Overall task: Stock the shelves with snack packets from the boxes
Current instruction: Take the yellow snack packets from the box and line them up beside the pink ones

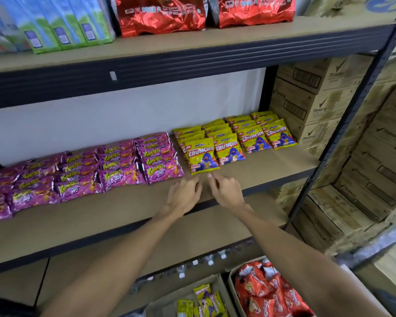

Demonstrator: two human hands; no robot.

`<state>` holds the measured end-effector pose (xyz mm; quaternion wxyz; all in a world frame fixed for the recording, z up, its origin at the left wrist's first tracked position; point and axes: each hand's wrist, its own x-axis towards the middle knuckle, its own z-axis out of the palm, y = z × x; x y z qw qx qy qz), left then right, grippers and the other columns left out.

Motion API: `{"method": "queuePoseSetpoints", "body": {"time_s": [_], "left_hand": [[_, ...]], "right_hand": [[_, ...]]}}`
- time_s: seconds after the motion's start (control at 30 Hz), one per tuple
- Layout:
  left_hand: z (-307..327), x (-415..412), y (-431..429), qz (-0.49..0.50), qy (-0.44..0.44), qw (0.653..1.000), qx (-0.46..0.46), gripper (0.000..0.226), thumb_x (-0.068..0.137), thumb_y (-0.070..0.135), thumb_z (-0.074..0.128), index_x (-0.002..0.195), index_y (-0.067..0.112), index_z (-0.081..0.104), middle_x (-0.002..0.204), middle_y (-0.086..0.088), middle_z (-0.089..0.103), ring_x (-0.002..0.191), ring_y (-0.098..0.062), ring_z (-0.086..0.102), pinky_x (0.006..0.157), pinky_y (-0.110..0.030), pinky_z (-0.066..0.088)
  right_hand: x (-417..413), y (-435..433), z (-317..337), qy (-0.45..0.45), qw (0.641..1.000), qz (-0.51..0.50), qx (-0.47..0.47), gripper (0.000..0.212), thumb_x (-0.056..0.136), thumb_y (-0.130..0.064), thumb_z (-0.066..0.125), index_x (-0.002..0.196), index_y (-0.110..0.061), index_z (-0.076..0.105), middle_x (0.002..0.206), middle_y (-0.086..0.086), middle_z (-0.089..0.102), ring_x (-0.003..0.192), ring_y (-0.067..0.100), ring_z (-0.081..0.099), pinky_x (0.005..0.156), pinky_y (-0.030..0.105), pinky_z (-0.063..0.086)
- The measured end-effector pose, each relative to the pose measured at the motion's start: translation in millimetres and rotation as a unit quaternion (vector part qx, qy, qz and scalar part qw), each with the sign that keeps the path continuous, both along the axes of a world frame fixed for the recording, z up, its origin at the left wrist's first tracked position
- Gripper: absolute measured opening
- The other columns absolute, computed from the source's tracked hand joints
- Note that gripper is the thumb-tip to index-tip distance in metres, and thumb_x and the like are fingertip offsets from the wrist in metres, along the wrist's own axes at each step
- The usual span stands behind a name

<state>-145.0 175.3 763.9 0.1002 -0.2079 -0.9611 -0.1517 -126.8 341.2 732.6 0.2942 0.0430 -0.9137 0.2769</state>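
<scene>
Both hands hold nothing: the left hand (184, 194) and the right hand (226, 191) lie side by side over the front of the middle shelf board (261, 172), fingers loosely bent and relaxed. Their fingertips are right at the bottom edge of the front yellow Crunchy packet (201, 156); whether they touch it cannot be told. That packet leans back on others at the head of the leftmost of four rows of yellow Crunchy packets (256, 137) on the right part of the board. Just left of them, purple snack packets (114, 167) overlap in rows towards the left edge of view. Below the shelf, between the forearms, an open cardboard box (167, 304) holds more yellow packets (204, 298), and the box beside it (231, 289) on the right holds red packets (268, 291). On the upper shelf stand red foil bags (162, 17) and blue-green cartons (62, 26). Brown Rexona cartons (313, 97) are stacked to the right of the rack
</scene>
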Motion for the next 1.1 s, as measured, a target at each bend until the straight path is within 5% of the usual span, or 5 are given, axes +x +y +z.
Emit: {"method": "queuePoseSetpoints", "body": {"time_s": [0.33,0.6,0.8,0.93,1.1], "left_hand": [[-40.5,94.8,-71.7,-0.029,-0.025,0.998,0.051,0.036,0.103,0.039,0.035,0.084,0.02,0.058,0.069,-0.003,0.066,0.067,-0.027,0.066,0.058,-0.035,0.05],[-101.2,167.1,-103.2,-0.026,-0.138,0.989,0.041,0.037,0.104,0.04,0.035,0.088,0.018,0.061,0.083,-0.012,0.07,0.08,-0.038,0.066,0.062,-0.038,0.046],[-139.3,210.7,-121.1,-0.018,-0.286,0.958,0.012,0.045,0.106,0.041,0.031,0.094,0.014,0.065,0.088,-0.012,0.07,0.085,-0.032,0.069,0.071,-0.039,0.054],[-167.2,232.1,-132.7,0.012,-0.345,0.938,-0.014,0.049,0.108,0.037,0.03,0.079,0.011,0.06,0.081,-0.013,0.066,0.08,-0.029,0.067,0.066,-0.036,0.046],[-216.9,239.9,-131.1,0.074,-0.414,0.907,-0.002,0.046,0.107,0.038,0.03,0.072,0.016,0.05,0.073,-0.011,0.06,0.074,-0.031,0.063,0.077,-0.038,0.046]], "right_hand": [[88.7,-66.5,-43.9,-0.083,0.996,0.032,-0.023,0.042,0.103,-0.044,0.036,0.072,-0.021,0.053,0.057,0.001,0.058,0.05,0.025,0.055,0.051,0.034,0.042],[182.5,-108.2,-95.5,-0.24,0.971,-0.007,-0.013,0.036,0.103,-0.031,0.048,0.071,-0.016,0.055,0.063,0.01,0.063,0.059,0.032,0.06,0.055,0.03,0.032],[236.2,-119.9,-124.5,-0.37,0.929,-0.015,-0.006,0.048,0.104,-0.046,0.034,0.086,-0.015,0.067,0.075,0.01,0.071,0.071,0.031,0.068,0.059,0.034,0.048],[258.4,-114.0,-143.5,-0.443,0.896,0.001,0.011,0.049,0.106,-0.046,0.03,0.087,-0.016,0.063,0.069,0.01,0.067,0.063,0.028,0.064,0.055,0.027,0.034],[270.8,-95.5,-208.6,-0.53,0.848,0.006,0.005,0.075,0.089,-0.071,0.008,0.083,-0.018,0.062,0.074,0.007,0.067,0.071,0.031,0.067,0.061,0.031,0.048]]}}
